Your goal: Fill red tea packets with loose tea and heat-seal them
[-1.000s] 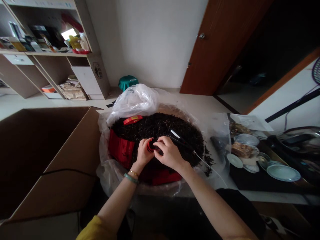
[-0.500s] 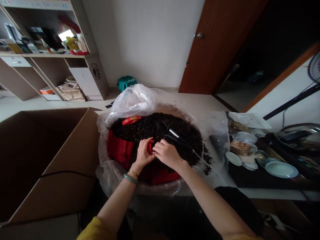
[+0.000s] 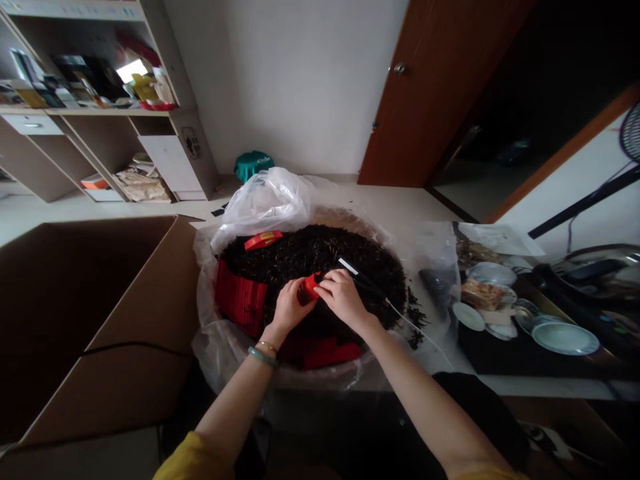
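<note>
One open cardboard box stands at the far left, its right-hand side next to a plastic liner that encloses a broad mass of dark, leaf-like material. Inside the liner, at the left edge of the mass, lies a block of red packets, set close together in a row. Near the far left edge of the mass, a red-and-yellow packet rests on top. The left hand, with a gold bracelet and a green bangle at the wrist, is clamped on the left side of a small red packet, held over the middle of the mass. Along the near edge, below the hands, lie further red pieces. The right hand has its fingertips together on the right side of the same small red packet. Just beyond it is a dark object with a white strip; a white cable runs toward the near right. Loose dark bits lie outside the right edge. Farther right, the table carries a small pale dish and a larger pale dish.
</note>
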Demonstrator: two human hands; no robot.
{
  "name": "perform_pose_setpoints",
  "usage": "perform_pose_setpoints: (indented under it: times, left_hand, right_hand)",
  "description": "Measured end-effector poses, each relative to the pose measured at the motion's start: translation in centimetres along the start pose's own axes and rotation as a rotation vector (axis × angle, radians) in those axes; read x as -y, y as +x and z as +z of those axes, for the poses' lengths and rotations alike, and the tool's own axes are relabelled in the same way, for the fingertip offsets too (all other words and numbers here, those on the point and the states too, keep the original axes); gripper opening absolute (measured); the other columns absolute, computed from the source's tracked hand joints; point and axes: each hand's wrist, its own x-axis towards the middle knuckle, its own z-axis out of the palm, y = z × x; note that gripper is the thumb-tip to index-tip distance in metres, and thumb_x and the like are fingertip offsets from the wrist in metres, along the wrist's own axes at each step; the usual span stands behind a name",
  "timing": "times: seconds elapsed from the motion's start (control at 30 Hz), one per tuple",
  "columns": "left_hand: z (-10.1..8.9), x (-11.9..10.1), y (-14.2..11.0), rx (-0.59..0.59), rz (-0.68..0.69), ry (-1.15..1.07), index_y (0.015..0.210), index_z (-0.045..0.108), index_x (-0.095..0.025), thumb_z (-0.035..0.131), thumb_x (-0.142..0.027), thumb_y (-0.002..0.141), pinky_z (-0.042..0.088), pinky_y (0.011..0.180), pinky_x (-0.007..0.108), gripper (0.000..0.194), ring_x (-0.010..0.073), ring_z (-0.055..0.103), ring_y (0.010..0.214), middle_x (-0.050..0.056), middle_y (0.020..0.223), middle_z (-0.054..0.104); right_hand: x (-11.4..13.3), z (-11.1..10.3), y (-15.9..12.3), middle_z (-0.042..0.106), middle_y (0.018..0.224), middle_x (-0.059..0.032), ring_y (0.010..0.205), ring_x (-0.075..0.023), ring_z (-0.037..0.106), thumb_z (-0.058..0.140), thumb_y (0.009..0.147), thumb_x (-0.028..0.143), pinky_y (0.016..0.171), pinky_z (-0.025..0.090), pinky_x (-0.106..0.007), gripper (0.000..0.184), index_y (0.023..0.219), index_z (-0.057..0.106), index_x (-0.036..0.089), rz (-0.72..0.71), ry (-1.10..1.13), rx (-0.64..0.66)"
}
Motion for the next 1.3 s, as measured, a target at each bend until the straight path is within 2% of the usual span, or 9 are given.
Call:
perform_pose_setpoints:
  times: [0.17, 0.27, 0.37, 0.47, 0.63, 0.87, 1.1, 1.2, 1.3]
  left_hand:
    - [-0.4, -0.2, 0.1, -0.008, -0.008, -0.017, 0.115, 0.056, -0.021, 0.070, -0.025, 0.070, 0.050, 0.086, 0.039, 0.048, 0.0226, 0.060, 0.098, 0.008, 0.108, 0.061]
    - [-0.5, -0.2, 0.0, -0.025, -0.003, -0.024, 0.113, 0.058, -0.021, 0.069, -0.024, 0.069, 0.052, 0.082, 0.036, 0.046, 0.0208, 0.059, 0.093, 0.007, 0.106, 0.057]
    - [-0.4, -0.2, -0.1, -0.034, -0.001, -0.040, 0.111, 0.059, -0.020, 0.069, -0.020, 0.067, 0.052, 0.076, 0.033, 0.045, 0.0179, 0.058, 0.086, 0.005, 0.100, 0.054]
    - [-0.3, -0.2, -0.1, -0.029, 0.021, -0.054, 0.109, 0.058, -0.019, 0.067, -0.020, 0.068, 0.052, 0.077, 0.033, 0.042, 0.0179, 0.056, 0.085, 0.005, 0.095, 0.054]
    - [-0.5, -0.5, 0.0, -0.021, 0.060, 0.013, 0.111, 0.057, -0.019, 0.072, -0.027, 0.067, 0.049, 0.083, 0.038, 0.047, 0.0218, 0.054, 0.092, 0.006, 0.097, 0.057]
    - [-0.4, -0.2, -0.2, -0.053, 0.005, -0.007, 0.113, 0.058, -0.020, 0.080, -0.044, 0.062, 0.050, 0.084, 0.039, 0.060, 0.0234, 0.054, 0.095, 0.008, 0.103, 0.054]
    - [-0.6, -0.1, -0.1, -0.010, 0.000, -0.077, 0.113, 0.057, -0.021, 0.080, -0.044, 0.062, 0.050, 0.084, 0.038, 0.061, 0.0228, 0.056, 0.095, 0.008, 0.104, 0.056]
    - [-0.7, -0.2, 0.0, -0.001, 0.024, -0.065, 0.108, 0.057, -0.020, 0.077, -0.036, 0.066, 0.049, 0.081, 0.037, 0.048, 0.0219, 0.056, 0.089, 0.006, 0.097, 0.060]
    - [-0.8, -0.2, 0.1, -0.070, 0.017, -0.020, 0.102, 0.058, -0.020, 0.076, -0.032, 0.066, 0.048, 0.079, 0.037, 0.042, 0.0221, 0.056, 0.085, 0.005, 0.093, 0.062]
  right_hand:
    - [0.5, 0.4, -0.1, 0.069, 0.086, -0.0068, 0.095, -0.0245, 0.055, 0.067, 0.080, 0.025, 0.095, 0.036, -0.045, 0.015, 0.094, 0.068, 0.020, 0.033, 0.024, -0.089]
    - [0.4, 1.0, -0.3, 0.069, 0.089, -0.0068, 0.097, -0.0254, 0.058, 0.072, 0.074, 0.027, 0.102, 0.030, -0.051, 0.018, 0.090, 0.066, 0.020, 0.101, 0.057, -0.030]
    - [0.1, 1.7, -0.4, 0.069, 0.091, -0.0061, 0.103, -0.0257, 0.058, 0.068, 0.077, 0.026, 0.104, 0.025, -0.056, 0.009, 0.084, 0.065, 0.022, 0.133, 0.083, 0.038]
    - [0.0, 2.0, -0.4, 0.069, 0.095, -0.0071, 0.107, -0.0247, 0.056, 0.062, 0.082, 0.024, 0.103, 0.026, -0.054, 0.004, 0.083, 0.065, 0.022, 0.135, 0.107, 0.070]
    - [-0.4, 1.7, -0.2, 0.070, 0.098, -0.0066, 0.099, -0.0206, 0.059, 0.050, 0.090, 0.022, 0.101, 0.029, -0.048, 0.013, 0.091, 0.063, 0.022, 0.127, 0.165, 0.112]
    - [-1.0, 1.2, 0.1, 0.070, 0.086, -0.0035, 0.084, -0.0190, 0.062, 0.045, 0.092, 0.024, 0.101, 0.030, -0.047, 0.011, 0.090, 0.056, 0.021, 0.177, 0.230, 0.166]
    - [-0.3, 0.1, 0.2, 0.068, 0.087, -0.0032, 0.083, -0.0185, 0.062, 0.042, 0.092, 0.025, 0.097, 0.037, -0.043, 0.014, 0.086, 0.053, 0.021, 0.126, 0.273, 0.264]
    - [0.5, -0.2, 0.1, 0.068, 0.091, -0.0075, 0.090, -0.0215, 0.061, 0.055, 0.086, 0.029, 0.093, 0.040, -0.042, 0.010, 0.086, 0.056, 0.019, 0.076, 0.249, 0.223]
    - [1.2, -0.6, 0.1, 0.068, 0.094, -0.0090, 0.101, -0.0245, 0.059, 0.061, 0.081, 0.026, 0.100, 0.034, -0.046, 0.007, 0.083, 0.061, 0.019, 0.044, 0.185, 0.085]
